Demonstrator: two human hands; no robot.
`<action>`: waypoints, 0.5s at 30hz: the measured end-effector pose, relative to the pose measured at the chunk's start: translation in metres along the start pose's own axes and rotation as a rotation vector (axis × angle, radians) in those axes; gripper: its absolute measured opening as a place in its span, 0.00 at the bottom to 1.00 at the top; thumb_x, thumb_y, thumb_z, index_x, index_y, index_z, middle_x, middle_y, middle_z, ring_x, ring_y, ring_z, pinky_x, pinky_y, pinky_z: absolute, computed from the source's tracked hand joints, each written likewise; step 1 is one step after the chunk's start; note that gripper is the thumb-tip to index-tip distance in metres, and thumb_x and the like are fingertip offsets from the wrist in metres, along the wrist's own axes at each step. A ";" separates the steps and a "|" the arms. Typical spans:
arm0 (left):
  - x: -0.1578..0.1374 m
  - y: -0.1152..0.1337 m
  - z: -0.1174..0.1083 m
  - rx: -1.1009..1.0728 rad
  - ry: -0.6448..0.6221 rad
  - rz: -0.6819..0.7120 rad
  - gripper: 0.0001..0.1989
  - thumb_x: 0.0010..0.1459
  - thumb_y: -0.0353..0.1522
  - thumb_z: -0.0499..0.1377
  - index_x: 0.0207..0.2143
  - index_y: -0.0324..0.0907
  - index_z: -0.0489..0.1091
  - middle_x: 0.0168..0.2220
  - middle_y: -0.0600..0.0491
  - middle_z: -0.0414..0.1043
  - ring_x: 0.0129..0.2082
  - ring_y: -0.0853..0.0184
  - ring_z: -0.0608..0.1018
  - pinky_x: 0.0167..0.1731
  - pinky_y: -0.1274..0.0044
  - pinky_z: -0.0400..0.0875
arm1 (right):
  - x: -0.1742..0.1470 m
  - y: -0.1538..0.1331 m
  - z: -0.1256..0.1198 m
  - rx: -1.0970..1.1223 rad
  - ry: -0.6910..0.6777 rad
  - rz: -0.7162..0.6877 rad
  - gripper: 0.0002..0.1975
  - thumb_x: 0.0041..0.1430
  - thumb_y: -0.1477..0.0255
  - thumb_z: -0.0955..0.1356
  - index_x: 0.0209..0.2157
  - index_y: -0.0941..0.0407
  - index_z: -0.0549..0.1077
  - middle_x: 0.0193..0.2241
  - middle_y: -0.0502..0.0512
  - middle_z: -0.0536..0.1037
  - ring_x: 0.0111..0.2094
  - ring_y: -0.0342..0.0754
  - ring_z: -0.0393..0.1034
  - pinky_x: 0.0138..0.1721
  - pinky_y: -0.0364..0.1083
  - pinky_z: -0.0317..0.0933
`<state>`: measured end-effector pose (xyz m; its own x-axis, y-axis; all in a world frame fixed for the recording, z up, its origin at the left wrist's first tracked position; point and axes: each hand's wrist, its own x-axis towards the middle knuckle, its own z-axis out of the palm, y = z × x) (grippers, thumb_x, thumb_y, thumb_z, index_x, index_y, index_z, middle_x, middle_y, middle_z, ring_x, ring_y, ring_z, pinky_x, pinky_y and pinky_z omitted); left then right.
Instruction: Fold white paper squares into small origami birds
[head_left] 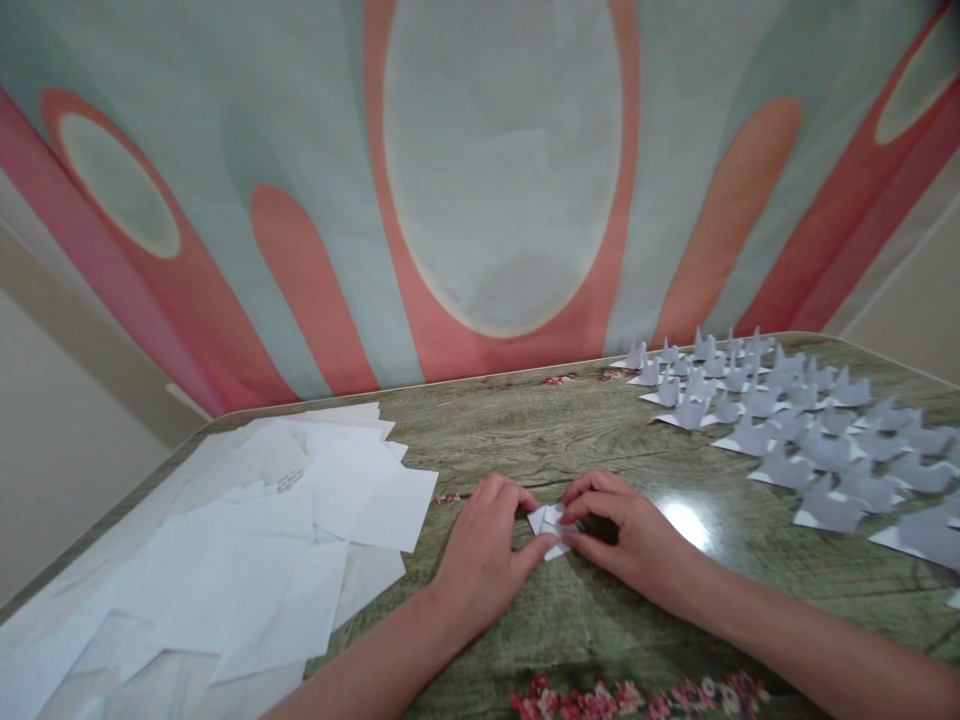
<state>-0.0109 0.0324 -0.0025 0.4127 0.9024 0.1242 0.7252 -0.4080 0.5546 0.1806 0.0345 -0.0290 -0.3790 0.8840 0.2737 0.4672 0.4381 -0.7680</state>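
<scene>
A small piece of folded white paper (550, 520) lies on the wood-patterned table between my two hands. My left hand (491, 540) has its thumb and fingertips closed on the paper's left side. From the right, my right hand (619, 525) pinches the other side with thumb and fingers. Several creases and pointed flaps show on the paper; parts of its edges are hidden under my fingertips.
Loose white paper sheets (225, 560) are heaped on the left of the table (480, 430). Several rows of folded paper birds (780, 465) stand on the right. Behind the table rises a wall covering (502, 170) with coral and grey-green shapes.
</scene>
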 end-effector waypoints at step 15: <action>0.001 0.004 -0.001 -0.208 -0.059 0.002 0.06 0.52 0.31 0.59 0.34 0.41 0.68 0.28 0.56 0.66 0.29 0.70 0.67 0.29 0.80 0.59 | -0.001 -0.009 -0.005 -0.040 -0.018 0.076 0.02 0.52 0.72 0.67 0.29 0.55 0.69 0.28 0.51 0.71 0.32 0.47 0.64 0.34 0.46 0.57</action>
<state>-0.0083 0.0318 0.0011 0.4504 0.8892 0.0807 0.5973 -0.3672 0.7130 0.1806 0.0301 -0.0194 -0.3553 0.9120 0.2048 0.5265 0.3763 -0.7624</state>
